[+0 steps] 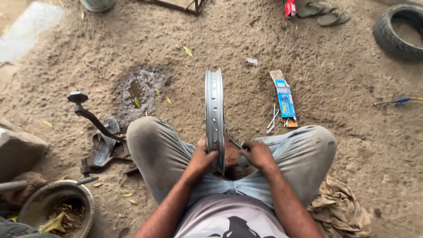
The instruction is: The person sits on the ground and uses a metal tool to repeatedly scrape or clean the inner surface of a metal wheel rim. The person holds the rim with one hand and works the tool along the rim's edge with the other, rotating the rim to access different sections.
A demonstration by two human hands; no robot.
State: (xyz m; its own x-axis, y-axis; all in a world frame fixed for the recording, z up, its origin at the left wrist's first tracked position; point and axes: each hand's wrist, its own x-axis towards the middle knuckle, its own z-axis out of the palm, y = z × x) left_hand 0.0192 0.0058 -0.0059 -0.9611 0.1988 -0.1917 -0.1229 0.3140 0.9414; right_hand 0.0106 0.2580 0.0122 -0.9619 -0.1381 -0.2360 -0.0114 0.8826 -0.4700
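Wheel rim (214, 110), bare silver metal with spoke holes, stood upright on edge between the bent knees of a seated person, seen from above. Left hand (202, 159) wrapped around the rim's near edge, fingers closed on it. Right hand (257, 154) just beside the rim, fingers curled around a thin spoke (235, 143) angled toward the rim. Loose spokes (272, 121) and a blue packet (284, 99) lay on the sandy ground to the right, near a tan rag (341, 207). Kick-start lever (90, 117) and metal bowl (57, 207) sat to the left
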